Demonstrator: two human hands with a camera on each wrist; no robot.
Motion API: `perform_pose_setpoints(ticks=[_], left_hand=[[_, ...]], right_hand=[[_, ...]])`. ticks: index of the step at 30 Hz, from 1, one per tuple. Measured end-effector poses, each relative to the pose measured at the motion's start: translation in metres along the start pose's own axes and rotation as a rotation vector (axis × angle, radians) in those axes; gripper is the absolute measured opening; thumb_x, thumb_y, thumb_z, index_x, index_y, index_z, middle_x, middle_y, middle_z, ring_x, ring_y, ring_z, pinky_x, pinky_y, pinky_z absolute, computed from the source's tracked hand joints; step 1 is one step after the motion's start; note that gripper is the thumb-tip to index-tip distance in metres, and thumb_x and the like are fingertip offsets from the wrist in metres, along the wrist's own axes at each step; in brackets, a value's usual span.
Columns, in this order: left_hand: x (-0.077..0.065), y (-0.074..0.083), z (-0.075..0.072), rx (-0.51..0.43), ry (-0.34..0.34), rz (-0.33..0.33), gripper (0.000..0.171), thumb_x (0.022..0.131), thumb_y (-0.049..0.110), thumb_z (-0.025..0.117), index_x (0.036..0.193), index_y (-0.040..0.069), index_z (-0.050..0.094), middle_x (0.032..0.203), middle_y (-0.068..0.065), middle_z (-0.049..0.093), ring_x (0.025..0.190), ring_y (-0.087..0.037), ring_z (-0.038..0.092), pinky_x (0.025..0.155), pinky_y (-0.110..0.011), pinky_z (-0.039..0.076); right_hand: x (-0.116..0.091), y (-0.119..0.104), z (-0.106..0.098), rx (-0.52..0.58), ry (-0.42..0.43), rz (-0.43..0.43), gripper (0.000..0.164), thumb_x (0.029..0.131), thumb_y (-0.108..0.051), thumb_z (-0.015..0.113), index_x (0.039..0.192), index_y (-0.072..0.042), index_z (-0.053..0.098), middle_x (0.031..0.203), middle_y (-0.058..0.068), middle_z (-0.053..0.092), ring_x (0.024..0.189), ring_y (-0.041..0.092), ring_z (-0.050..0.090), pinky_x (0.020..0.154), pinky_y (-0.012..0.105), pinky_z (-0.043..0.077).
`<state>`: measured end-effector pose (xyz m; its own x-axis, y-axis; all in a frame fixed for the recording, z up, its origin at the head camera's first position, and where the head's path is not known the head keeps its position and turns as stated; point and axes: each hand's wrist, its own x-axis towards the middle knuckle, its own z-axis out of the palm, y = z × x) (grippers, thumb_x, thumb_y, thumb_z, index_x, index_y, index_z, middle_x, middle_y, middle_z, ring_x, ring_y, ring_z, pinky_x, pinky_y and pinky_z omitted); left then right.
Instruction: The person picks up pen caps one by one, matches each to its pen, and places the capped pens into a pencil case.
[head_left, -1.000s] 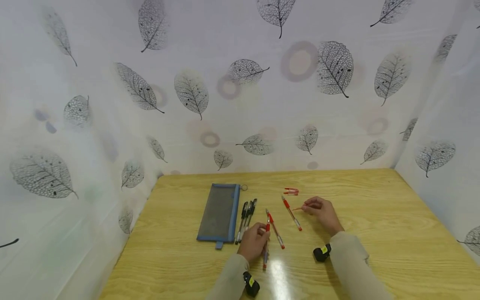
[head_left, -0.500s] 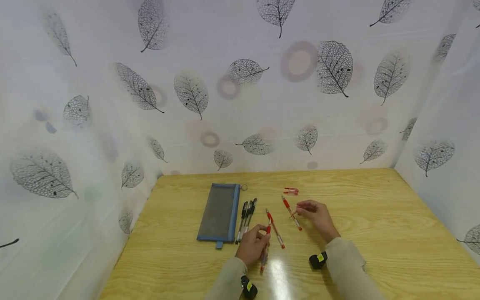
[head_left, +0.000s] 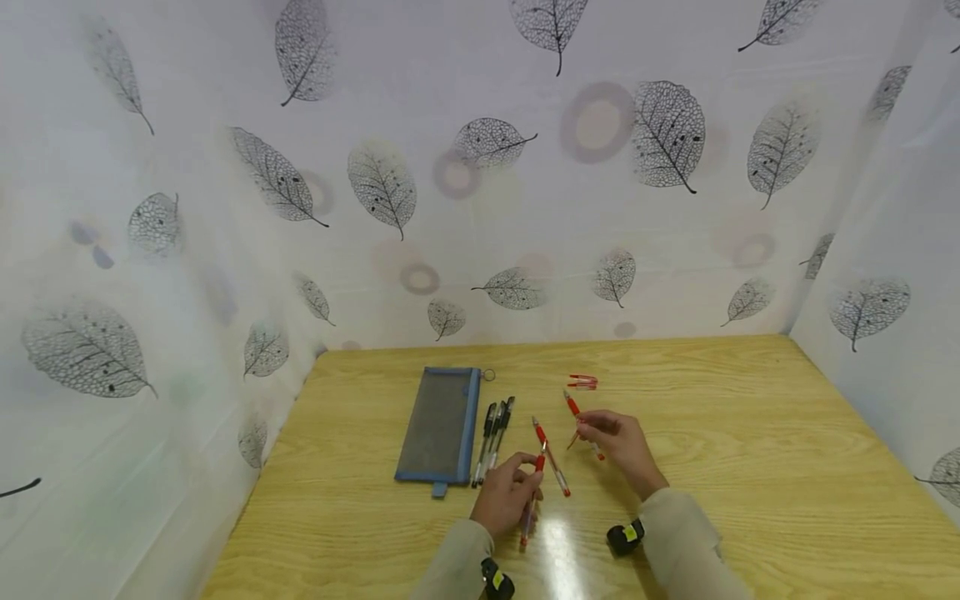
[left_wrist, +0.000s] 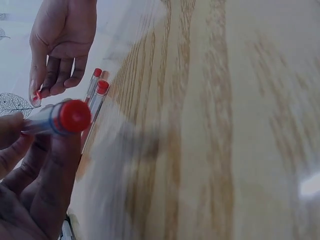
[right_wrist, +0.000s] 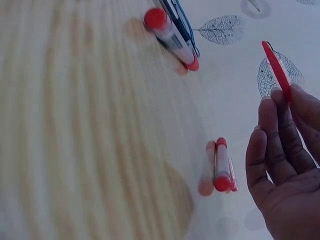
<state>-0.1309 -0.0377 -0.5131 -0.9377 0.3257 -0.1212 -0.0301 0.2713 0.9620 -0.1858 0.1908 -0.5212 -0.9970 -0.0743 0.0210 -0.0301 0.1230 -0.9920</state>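
Note:
My left hand [head_left: 506, 493] grips a red gel pen [head_left: 539, 464] around its barrel, its uncapped tip pointing away from me. In the left wrist view the red end plug [left_wrist: 75, 116] of that pen faces the camera. To the right, my right hand [head_left: 621, 446] pinches a red pen cap [right_wrist: 278, 72] between thumb and fingertips, apart from the pen's tip. A second red pen [head_left: 557, 472] lies on the table between the hands. Partly hidden behind the right hand lies a third red pen [head_left: 572, 405].
Several black pens [head_left: 489, 419] lie side by side left of centre. Next to them is a grey mesh zip pouch [head_left: 433, 425] with blue edging. More red pen caps [head_left: 582, 382] lie farther back on the wooden table [head_left: 750, 467]. Leaf-patterned cloth [head_left: 510, 208] surrounds the table.
My right hand has moved left and toward me with the cap, nearing the left hand. The pen in the left hand has tilted, its tip shifting slightly right.

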Motion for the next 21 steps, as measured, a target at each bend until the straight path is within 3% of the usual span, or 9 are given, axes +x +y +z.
perform_pose_setpoints(ticks=[9, 21], left_hand=[[-0.002, -0.003, 0.0, -0.045, -0.039, 0.001, 0.03, 0.099, 0.023, 0.055, 0.125, 0.009, 0.057, 0.076, -0.003, 0.064, 0.05, -0.019, 0.06, 0.045, -0.031, 0.051], [-0.006, -0.001, 0.0, -0.017, -0.035, 0.02, 0.029, 0.099, 0.023, 0.055, 0.125, 0.01, 0.057, 0.077, -0.005, 0.065, 0.052, -0.019, 0.06, 0.046, -0.03, 0.051]], right_hand=[[-0.008, -0.006, 0.019, 0.054, -0.004, -0.018, 0.04, 0.091, -0.016, 0.067, 0.119, 0.012, 0.06, 0.111, 0.027, 0.064, 0.088, 0.012, 0.066, 0.084, 0.035, 0.053], [-0.012, -0.009, 0.031, 0.095, 0.004, -0.045, 0.038, 0.091, -0.014, 0.068, 0.117, 0.013, 0.061, 0.104, 0.019, 0.067, 0.087, 0.012, 0.065, 0.082, 0.034, 0.053]])
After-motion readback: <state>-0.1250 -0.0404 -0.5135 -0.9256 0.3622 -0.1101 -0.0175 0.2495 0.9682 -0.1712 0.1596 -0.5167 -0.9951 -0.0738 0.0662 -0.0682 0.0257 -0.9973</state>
